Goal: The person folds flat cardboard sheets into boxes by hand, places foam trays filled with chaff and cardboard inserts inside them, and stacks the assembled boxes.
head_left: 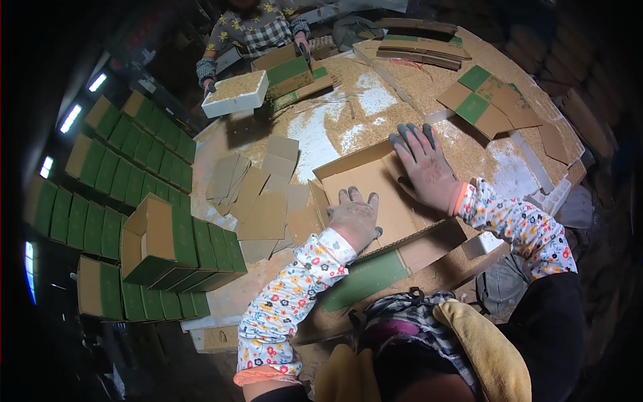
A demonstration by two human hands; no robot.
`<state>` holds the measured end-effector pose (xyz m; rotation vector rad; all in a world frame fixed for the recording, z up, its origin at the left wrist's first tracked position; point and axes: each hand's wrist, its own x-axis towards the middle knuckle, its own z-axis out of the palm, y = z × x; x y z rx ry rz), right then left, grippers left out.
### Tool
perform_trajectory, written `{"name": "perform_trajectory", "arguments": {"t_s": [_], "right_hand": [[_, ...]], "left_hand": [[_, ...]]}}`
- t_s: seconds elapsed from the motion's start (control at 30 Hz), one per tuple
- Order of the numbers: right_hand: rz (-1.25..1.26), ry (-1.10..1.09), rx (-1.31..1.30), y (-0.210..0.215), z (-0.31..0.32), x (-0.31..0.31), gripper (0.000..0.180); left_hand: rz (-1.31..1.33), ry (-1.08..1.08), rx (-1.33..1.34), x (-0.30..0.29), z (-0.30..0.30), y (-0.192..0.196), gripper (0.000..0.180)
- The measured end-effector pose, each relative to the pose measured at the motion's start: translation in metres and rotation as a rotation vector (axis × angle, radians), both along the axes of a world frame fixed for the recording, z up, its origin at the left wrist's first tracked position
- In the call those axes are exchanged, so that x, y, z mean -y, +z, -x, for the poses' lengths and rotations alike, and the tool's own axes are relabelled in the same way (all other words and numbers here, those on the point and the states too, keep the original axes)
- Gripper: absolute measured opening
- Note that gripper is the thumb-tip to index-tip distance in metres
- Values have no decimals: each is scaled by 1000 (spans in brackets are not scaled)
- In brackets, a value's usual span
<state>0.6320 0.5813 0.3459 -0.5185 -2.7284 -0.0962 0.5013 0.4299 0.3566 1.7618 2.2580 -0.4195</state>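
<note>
An unlidded brown cardboard box (396,209) lies in front of me, its low walls partly raised. My left hand (355,218), in a worn grey work glove, rests at the box's left side with its fingers spread. Over the far right wall stretches my right hand (432,167), gloved too, fingers extended and apart. Neither hand grips anything that I can see. At the near side, a green flap (365,280) and a brown flap (432,246) fold outward toward me. Flowered sleeves cover both my forearms.
Loose cardboard pieces (261,208) lie left of the box on a table strewn with tan, sawdust-like grains (335,124). Green-and-brown boxes (214,244) are stacked at left. Flattened cartons (485,104) lie at right. Across the table, a co-worker holds a white foam tray (234,99).
</note>
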Motion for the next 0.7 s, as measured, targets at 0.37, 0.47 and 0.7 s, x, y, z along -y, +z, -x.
{"name": "perform_trajectory", "arguments": {"t_s": [0.37, 0.47, 0.7], "right_hand": [[524, 257, -304, 35, -25, -92, 47], [1573, 107, -298, -11, -78, -137, 40], [1085, 62, -5, -104, -17, -82, 58]], "left_hand": [[-303, 65, 635, 0, 38, -6, 54], [-969, 220, 280, 23, 57, -47, 38], [-977, 1004, 1105, 13, 38, -99, 36]]}}
